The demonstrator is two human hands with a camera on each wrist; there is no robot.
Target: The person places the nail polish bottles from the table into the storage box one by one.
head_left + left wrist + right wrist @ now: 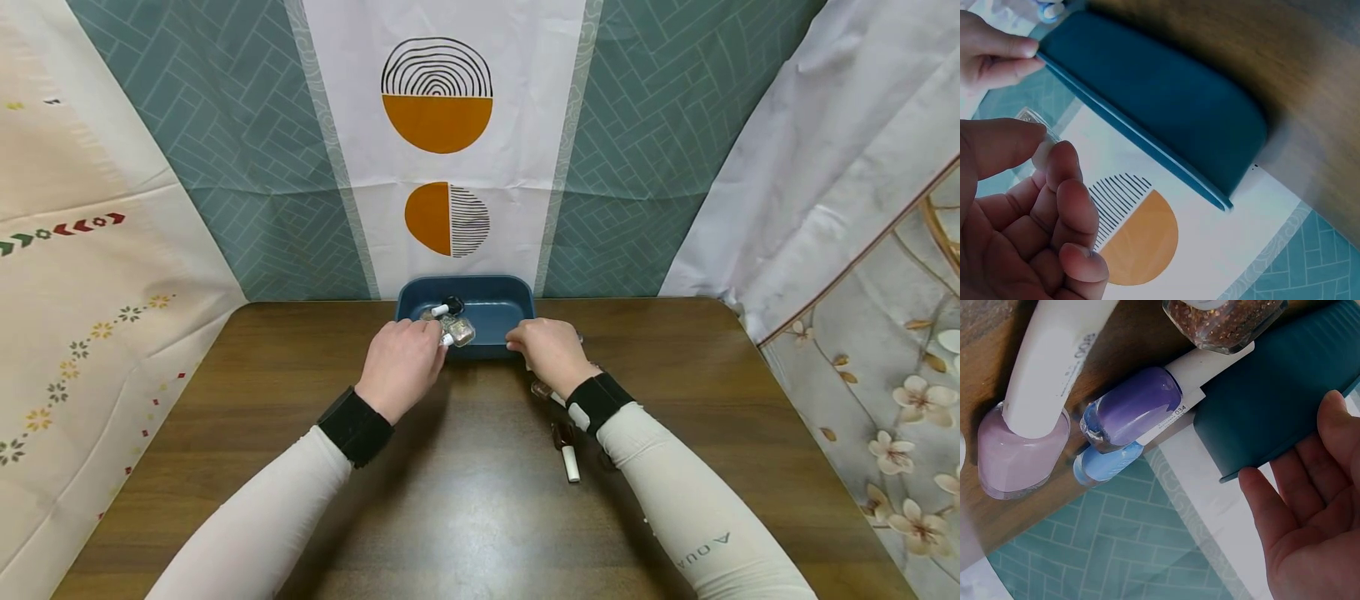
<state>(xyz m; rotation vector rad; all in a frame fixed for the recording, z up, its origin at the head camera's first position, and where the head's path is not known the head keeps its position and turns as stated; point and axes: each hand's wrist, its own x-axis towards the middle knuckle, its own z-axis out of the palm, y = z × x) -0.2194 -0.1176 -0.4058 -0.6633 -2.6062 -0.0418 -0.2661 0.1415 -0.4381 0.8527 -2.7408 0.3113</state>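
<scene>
My left hand (pixel 405 362) is over the near left edge of a dark teal bin (pixel 495 352). Thumb and index finger pinch the white cap (pixel 1041 156) of a nail polish bottle; a clear glittery bottle (pixel 461 332) shows just beyond these fingers. At the bin's near right corner, my right hand (pixel 551 350) pinches the rim between thumb and fingers. Inside the bin, toward the back left, lies a dark nail polish bottle (pixel 453 305) with a white cap. The fingers hide part of the bin's left side.
Several nail polish bottles lie right of the bin: purple (pixel 1141 409), light blue (pixel 1107 464), pale pink (pixel 1022 456) and glittery brown (pixel 1225 322). A dark bottle with a white cap (pixel 571 462) lies nearer, beside my right forearm. Patterned cloth (pixel 630 208) hangs behind the wooden table (pixel 300 350).
</scene>
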